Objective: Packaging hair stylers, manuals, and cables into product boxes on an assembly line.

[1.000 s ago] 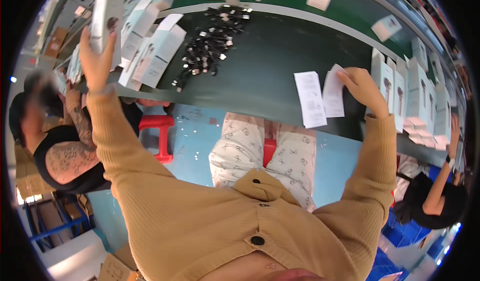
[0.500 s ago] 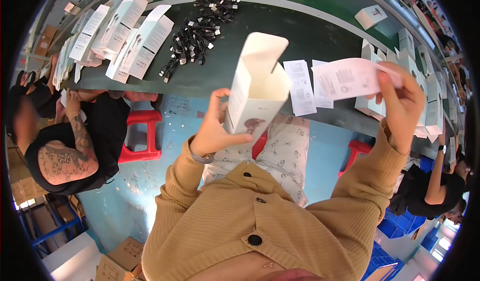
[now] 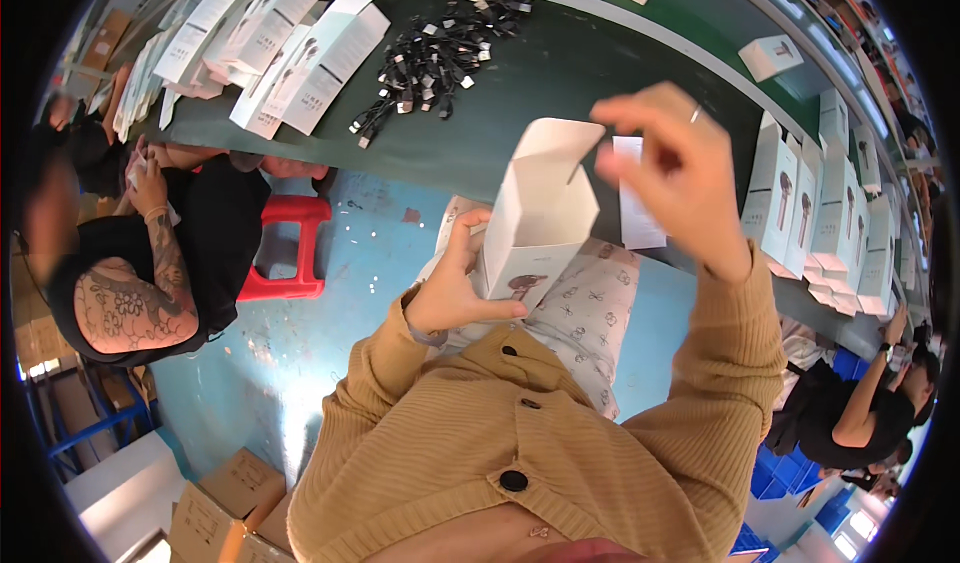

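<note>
A tall white carton [image 3: 538, 228] with its top flap standing up is held over my lap by my left hand [image 3: 447, 288], whose fingers and thumb wrap its left side. The carton's mouth faces up, and the part of its inside that shows is pale. My right hand [image 3: 680, 168], blurred by motion, hovers just right of the flap. Its thumb and forefinger are apart, and nothing shows between them. A white printed leaflet [image 3: 640, 208] lies on the table edge below it, partly hidden by that hand.
On the dark table [image 3: 440, 158] lies a heap of black cables [image 3: 430, 63]. Open white cartons [image 3: 320, 58] crowd the left, and more cartons [image 3: 785, 198] line the right. A person [image 3: 190, 273] sits at left by a red stool [image 3: 300, 253]; another person [image 3: 870, 393] is at right.
The leaflet my right hand held has left its fingers; where it went is not visible. That hand moved left toward the carton's flap. The carton shifted slightly right and lower in view.
</note>
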The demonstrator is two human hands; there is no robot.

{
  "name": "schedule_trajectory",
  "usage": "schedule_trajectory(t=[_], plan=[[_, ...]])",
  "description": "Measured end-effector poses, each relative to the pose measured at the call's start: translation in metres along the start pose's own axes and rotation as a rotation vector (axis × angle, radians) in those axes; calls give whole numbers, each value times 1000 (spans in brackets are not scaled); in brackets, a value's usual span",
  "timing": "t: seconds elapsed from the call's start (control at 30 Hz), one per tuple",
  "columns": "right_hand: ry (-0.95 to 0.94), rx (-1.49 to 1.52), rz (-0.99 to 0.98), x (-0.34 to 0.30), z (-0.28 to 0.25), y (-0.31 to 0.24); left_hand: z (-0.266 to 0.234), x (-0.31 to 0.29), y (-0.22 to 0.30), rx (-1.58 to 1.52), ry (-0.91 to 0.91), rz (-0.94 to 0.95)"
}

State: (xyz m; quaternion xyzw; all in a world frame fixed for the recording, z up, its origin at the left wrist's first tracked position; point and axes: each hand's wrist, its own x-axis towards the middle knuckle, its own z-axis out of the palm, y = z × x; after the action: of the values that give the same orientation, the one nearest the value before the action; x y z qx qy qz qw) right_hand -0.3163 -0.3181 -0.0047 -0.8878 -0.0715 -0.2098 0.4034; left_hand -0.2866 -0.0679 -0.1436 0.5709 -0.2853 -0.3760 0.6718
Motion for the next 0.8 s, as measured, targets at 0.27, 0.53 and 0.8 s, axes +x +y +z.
schedule_trajectory(t=[0.27, 0.53, 0.8], plan=[[-221, -373, 341, 90, 131, 102, -20, -34, -19, -68, 255, 0], [-176, -261, 388, 85, 126, 94, -31, -53, -20, -103, 323, -6], [-49, -366, -71, 17, 1, -18, -20, -31, -21, 60, 259, 33]])
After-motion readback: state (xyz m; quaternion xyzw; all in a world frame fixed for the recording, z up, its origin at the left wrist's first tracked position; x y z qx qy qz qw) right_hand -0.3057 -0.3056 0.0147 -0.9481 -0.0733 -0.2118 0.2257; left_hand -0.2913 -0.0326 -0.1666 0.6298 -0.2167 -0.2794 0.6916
